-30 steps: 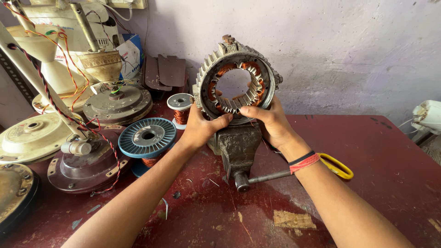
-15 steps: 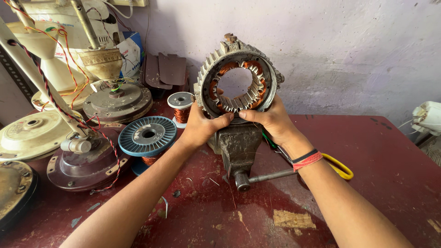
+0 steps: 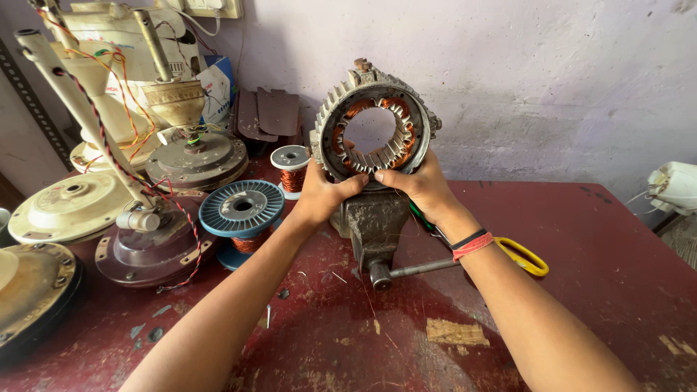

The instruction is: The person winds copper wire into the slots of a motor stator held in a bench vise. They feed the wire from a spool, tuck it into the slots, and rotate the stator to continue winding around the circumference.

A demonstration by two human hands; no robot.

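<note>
both hands, left hand (image 3: 321, 194) and right hand (image 3: 421, 190), closed in a firm grip around the lower rim of the round grey finned motor stator with copper windings (image 3: 374, 127), upright atop the grey iron bench vise (image 3: 375, 221) on the dark red table (image 3: 610, 261).

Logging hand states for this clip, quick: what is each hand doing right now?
Left hand: closed on the lower left rim of the motor stator standing on the bench vise.
Right hand: closed on its lower right rim.
</note>
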